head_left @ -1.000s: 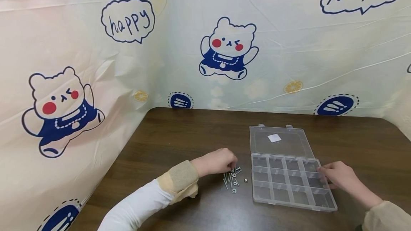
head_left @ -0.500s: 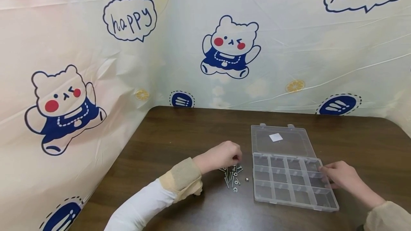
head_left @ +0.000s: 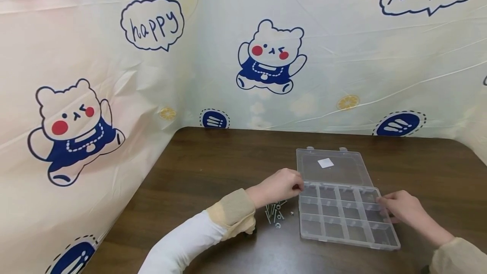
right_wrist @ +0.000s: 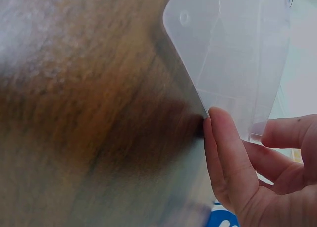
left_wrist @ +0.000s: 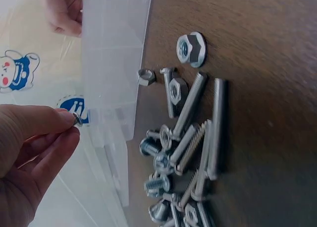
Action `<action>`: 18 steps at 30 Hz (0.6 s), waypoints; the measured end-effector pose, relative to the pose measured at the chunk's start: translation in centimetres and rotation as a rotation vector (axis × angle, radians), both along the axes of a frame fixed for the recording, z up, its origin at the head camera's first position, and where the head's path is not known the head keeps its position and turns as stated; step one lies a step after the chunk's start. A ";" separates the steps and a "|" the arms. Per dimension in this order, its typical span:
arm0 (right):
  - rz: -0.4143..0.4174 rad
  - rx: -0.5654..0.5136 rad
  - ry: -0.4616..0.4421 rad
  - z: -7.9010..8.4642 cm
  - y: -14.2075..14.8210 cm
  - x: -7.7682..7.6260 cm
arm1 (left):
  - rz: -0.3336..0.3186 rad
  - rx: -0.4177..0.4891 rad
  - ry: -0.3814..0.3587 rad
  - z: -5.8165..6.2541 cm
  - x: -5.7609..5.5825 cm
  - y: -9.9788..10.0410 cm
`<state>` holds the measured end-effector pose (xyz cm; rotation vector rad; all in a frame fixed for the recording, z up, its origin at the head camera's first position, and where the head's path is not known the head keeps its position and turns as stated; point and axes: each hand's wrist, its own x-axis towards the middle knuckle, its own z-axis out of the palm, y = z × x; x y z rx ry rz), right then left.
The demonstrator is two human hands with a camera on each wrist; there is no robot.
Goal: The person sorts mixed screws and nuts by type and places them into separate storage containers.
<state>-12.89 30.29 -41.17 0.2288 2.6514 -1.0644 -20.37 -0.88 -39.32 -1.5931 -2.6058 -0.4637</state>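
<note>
The work looked to be at its very start: all the hardware that could be made out lay on the tabletop [head_left: 228, 155] or in the fingers, outside the box [head_left: 349, 245].

The box was flat on the right, its lid [head_left: 344, 176] laid back on the far side, so the opening up seemed done. The left hand [head_left: 279, 186] pinched one small metal piece [left_wrist: 77, 119] between thumb and fingertips, at the left edge of the box by the far-left compartment; too little of the piece showed to tell its kind. The right hand [head_left: 405, 209] gripped the box's right edge, thumb and fingers either side of the wall, probably to steady it.

Nearly everything was left to do, to judge by the pile [left_wrist: 184, 146] of bolts and nuts just left of the box. A nut [left_wrist: 146, 77] sat apart at the pile's right, and a flanged nut [left_wrist: 193, 49] lay at its near end. Letting the held piece go inside would likely be the first placement.
</note>
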 end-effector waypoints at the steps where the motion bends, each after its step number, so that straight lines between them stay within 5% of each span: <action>1: 0.003 0.001 -0.002 0.0 0.0 0.0 | -0.001 -0.010 0.003 -0.1 -0.1 0.2; 18: 0.022 0.006 -0.015 -0.2 0.1 -0.1 | 0.031 -0.095 -0.004 -0.2 -0.5 1.8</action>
